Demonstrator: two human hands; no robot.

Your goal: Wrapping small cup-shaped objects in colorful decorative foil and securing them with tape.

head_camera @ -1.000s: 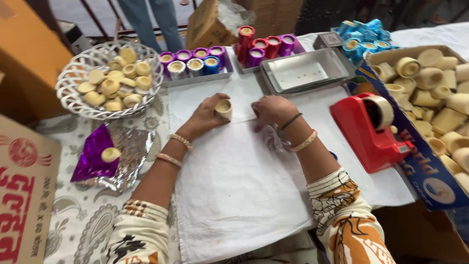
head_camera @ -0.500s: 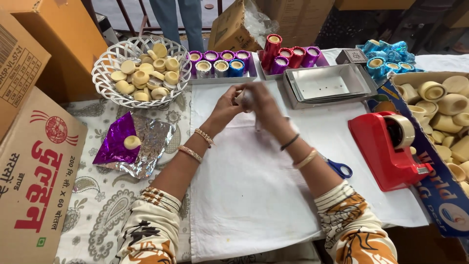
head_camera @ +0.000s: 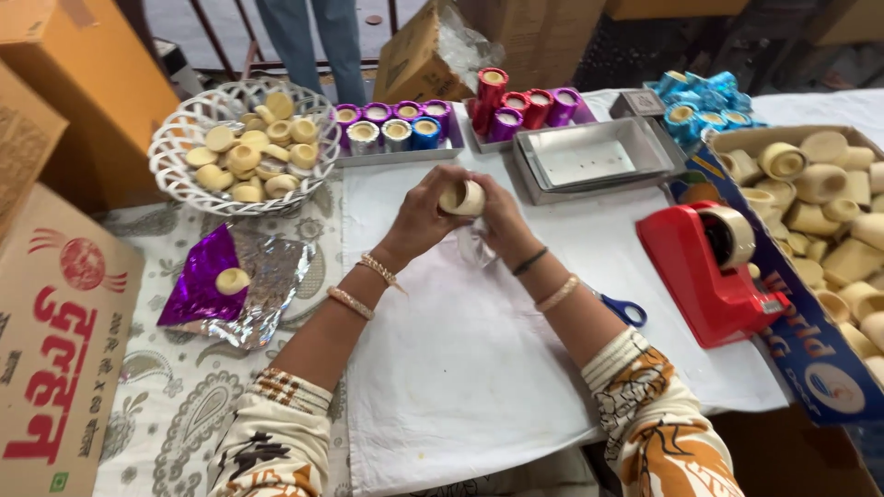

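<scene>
Both my hands are raised over the white cloth (head_camera: 479, 368), together holding one small cream clay cup (head_camera: 462, 198). My left hand (head_camera: 419, 216) grips its left side and my right hand (head_camera: 502, 221) its right side, with a bit of clear film hanging below the cup. Purple and silver foil sheets (head_camera: 267, 285) lie to the left with another small cup (head_camera: 231, 280) on them.
A white basket (head_camera: 175, 170) of plain cups stands at the back left. Trays of foil-wrapped cups (head_camera: 396, 129) and an empty metal tray (head_camera: 589, 161) line the back. A red tape dispenser (head_camera: 714, 267), blue scissors (head_camera: 628, 311) and a box of cups (head_camera: 829, 212) sit right. Cardboard boxes (head_camera: 55, 350) stand left.
The view has shifted slightly. My hands, which came up off the cloth and closed together around the cup, still hold it, now a little lower.
</scene>
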